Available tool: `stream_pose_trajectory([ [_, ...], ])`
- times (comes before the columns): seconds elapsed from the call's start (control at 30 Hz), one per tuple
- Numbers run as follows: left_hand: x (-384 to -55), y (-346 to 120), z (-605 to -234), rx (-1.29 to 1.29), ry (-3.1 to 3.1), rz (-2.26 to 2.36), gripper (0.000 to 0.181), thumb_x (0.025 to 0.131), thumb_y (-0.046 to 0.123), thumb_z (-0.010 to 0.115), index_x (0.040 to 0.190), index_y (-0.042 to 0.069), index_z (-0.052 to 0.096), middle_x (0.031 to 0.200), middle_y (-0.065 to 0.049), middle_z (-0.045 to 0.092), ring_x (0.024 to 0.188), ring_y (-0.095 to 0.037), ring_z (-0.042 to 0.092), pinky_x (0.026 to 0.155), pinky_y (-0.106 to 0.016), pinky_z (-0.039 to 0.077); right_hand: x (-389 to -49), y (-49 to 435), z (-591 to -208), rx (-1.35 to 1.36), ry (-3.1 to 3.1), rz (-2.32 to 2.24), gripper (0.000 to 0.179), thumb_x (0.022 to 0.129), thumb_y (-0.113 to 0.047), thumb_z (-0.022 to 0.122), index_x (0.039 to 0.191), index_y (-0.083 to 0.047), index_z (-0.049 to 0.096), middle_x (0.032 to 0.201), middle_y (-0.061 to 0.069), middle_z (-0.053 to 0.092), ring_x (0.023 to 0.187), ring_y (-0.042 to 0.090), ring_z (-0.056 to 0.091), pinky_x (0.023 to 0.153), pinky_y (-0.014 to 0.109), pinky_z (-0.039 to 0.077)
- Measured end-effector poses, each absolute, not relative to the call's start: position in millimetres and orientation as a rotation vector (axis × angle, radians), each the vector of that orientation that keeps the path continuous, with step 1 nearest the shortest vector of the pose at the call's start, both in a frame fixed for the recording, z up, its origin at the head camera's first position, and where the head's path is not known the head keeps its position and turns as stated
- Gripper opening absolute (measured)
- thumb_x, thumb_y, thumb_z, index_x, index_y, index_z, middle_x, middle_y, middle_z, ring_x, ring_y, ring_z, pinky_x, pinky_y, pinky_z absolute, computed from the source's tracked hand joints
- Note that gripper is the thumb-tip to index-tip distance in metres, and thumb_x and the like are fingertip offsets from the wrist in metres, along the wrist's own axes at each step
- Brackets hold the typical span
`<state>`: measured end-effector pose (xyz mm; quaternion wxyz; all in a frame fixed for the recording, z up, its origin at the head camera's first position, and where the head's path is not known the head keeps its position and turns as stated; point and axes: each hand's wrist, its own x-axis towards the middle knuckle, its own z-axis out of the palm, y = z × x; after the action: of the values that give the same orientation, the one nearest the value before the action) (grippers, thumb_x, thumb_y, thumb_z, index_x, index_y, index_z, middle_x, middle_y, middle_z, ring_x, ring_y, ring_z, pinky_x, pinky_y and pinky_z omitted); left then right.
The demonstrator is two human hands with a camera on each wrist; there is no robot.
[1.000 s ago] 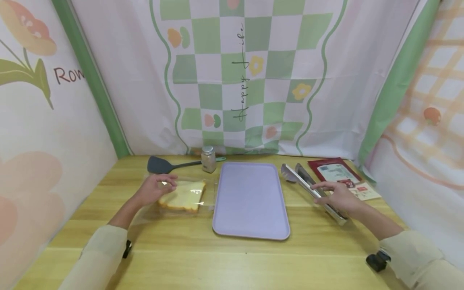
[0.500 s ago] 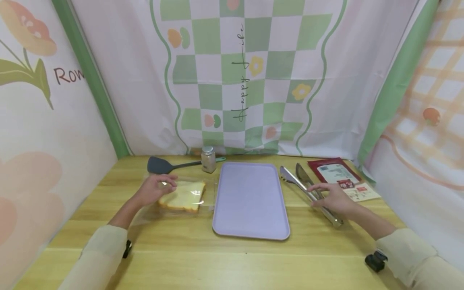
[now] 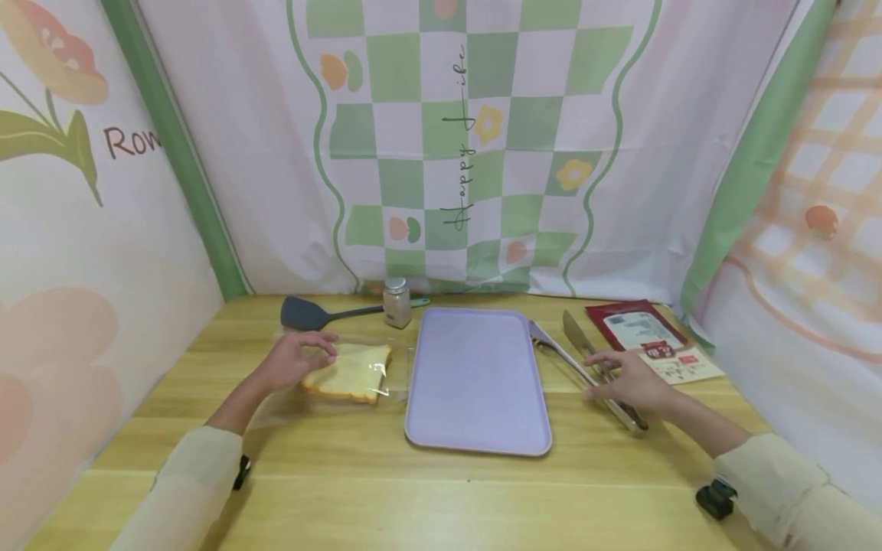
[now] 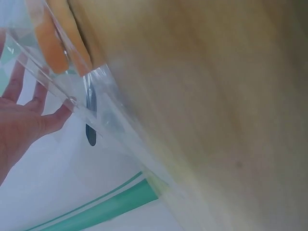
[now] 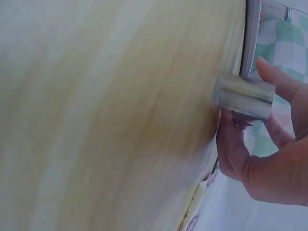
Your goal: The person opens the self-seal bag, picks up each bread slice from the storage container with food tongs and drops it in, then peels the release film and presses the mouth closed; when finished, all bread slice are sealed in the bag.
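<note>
My left hand (image 3: 303, 361) is at the left end of a clear plastic bag (image 3: 396, 367) that holds sliced bread (image 3: 351, 371). In the left wrist view the bag's film (image 4: 108, 120) is lifted off the table, with the thumb on its edge and other fingers behind it. My right hand (image 3: 637, 379) grips metal tongs (image 3: 572, 367) between thumb and fingers, about midway along them. Their arms spread apart toward the back, and one head comes close to the right edge of the lilac tray (image 3: 477, 383). In the right wrist view the tongs' rounded end (image 5: 248, 96) shows in front of the fingers.
Behind the bread lie a dark spatula (image 3: 306, 314) and an upright glass jar (image 3: 396, 304) with a metal lid. A red packet (image 3: 634, 321) and a pale printed packet (image 3: 689, 366) lie beyond the right hand. A curtain (image 3: 462, 153) hangs along the table's back edge.
The tongs have turned in my right hand, their near head shifting left toward the tray and their rear end sliding slightly left. The left hand and the bread bag have stayed in place.
</note>
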<state>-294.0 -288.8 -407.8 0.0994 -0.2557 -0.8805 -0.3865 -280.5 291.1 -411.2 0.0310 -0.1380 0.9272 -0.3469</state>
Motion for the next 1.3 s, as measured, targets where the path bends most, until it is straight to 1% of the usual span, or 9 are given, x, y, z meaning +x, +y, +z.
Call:
stream_pose_trajectory([
  [0.3, -293.9, -289.3, -409.3, -0.758, -2.622, -1.159, 0.006, 0.086, 0.004, 0.075, 0.091, 0.002, 0.073, 0.122, -0.025, 0.066, 0.119, -0.046, 0.058, 0.105, -0.063, 0.036, -280.1, 292.9, -409.2, -0.415, 2.876, -1.014, 0.073, 0.075, -0.029, 0.087, 0.132, 0.005, 0.055, 0.129, 0.036, 0.054, 0.117, 0.053, 0.050, 0.091, 0.062, 0.047],
  [0.5, -291.6, -291.0, -411.3, -0.776, -2.635, -1.105, 0.006, 0.086, 0.005, 0.075, 0.092, 0.004, 0.074, 0.123, -0.025, 0.065, 0.119, -0.046, 0.057, 0.105, -0.064, 0.036, -278.6, 290.4, -388.3, -0.442, 2.899, -1.031, 0.082, 0.080, -0.029, 0.084, 0.144, 0.003, 0.044, 0.134, 0.040, 0.047, 0.118, 0.054, 0.050, 0.088, 0.055, 0.052],
  [0.6, -292.4, -290.5, -411.6, -0.797, -2.637, -1.092, 0.006, 0.087, 0.007, 0.075, 0.093, 0.005, 0.074, 0.124, -0.024, 0.065, 0.120, -0.046, 0.057, 0.105, -0.064, 0.036, -278.8, 287.8, -373.7, -0.468, 2.911, -1.044, 0.081, 0.082, -0.027, 0.083, 0.145, 0.002, 0.043, 0.136, 0.038, 0.048, 0.093, 0.037, 0.060, 0.073, 0.036, 0.053],
  [0.7, -293.3, -289.7, -411.3, -0.805, -2.640, -1.098, 0.006, 0.087, 0.008, 0.075, 0.093, 0.005, 0.074, 0.125, -0.023, 0.065, 0.120, -0.046, 0.056, 0.106, -0.063, 0.036, -280.3, 281.4, -364.1, -0.506, 2.913, -1.028, 0.077, 0.083, -0.024, 0.082, 0.144, 0.003, 0.045, 0.134, 0.037, 0.051, 0.078, 0.023, 0.053, 0.061, 0.027, 0.044],
  [0.77, -293.4, -289.6, -411.5, -0.798, -2.647, -1.104, 0.006, 0.087, 0.008, 0.075, 0.093, 0.005, 0.074, 0.125, -0.023, 0.064, 0.121, -0.046, 0.056, 0.106, -0.063, 0.035, -281.6, 275.0, -361.5, -0.534, 2.912, -1.013, 0.074, 0.084, -0.023, 0.081, 0.144, 0.004, 0.045, 0.132, 0.037, 0.053, 0.080, 0.027, 0.056, 0.063, 0.031, 0.048],
  [0.83, -292.8, -289.4, -411.3, -0.781, -2.662, -1.097, 0.007, 0.087, 0.008, 0.075, 0.094, 0.006, 0.074, 0.126, -0.024, 0.064, 0.122, -0.046, 0.055, 0.107, -0.064, 0.034, -283.0, 266.9, -360.4, -0.562, 2.897, -1.007, 0.073, 0.085, -0.023, 0.079, 0.143, 0.005, 0.045, 0.132, 0.037, 0.052, 0.097, 0.042, 0.061, 0.076, 0.041, 0.055],
  [0.93, -291.5, -288.8, -411.1, -0.751, -2.684, -1.094, 0.009, 0.087, 0.009, 0.075, 0.095, 0.006, 0.074, 0.128, -0.025, 0.062, 0.123, -0.047, 0.054, 0.107, -0.065, 0.033, -287.3, 252.5, -362.5, -0.612, 2.875, -1.034, 0.068, 0.087, -0.021, 0.078, 0.141, 0.006, 0.046, 0.133, 0.036, 0.052, 0.115, 0.052, 0.054, 0.090, 0.055, 0.052],
  [1.07, -290.4, -287.8, -412.8, -0.729, -2.699, -1.084, 0.011, 0.086, 0.010, 0.076, 0.096, 0.006, 0.074, 0.128, -0.024, 0.062, 0.123, -0.047, 0.054, 0.105, -0.065, 0.034, -296.6, 228.5, -368.6, -0.709, 2.824, -1.109, 0.058, 0.087, -0.014, 0.077, 0.135, 0.006, 0.053, 0.130, 0.031, 0.057, 0.118, 0.049, 0.054, 0.091, 0.054, 0.052],
  [1.3, -288.6, -283.1, -412.9, -0.726, -2.669, -1.079, 0.014, 0.085, 0.007, 0.076, 0.098, 0.004, 0.073, 0.126, -0.022, 0.064, 0.121, -0.046, 0.055, 0.104, -0.064, 0.037, -307.8, 180.7, -372.1, -0.934, 2.834, -0.912, 0.043, 0.086, -0.012, 0.075, 0.124, 0.003, 0.063, 0.120, 0.025, 0.065, 0.104, 0.042, 0.062, 0.084, 0.047, 0.054],
])
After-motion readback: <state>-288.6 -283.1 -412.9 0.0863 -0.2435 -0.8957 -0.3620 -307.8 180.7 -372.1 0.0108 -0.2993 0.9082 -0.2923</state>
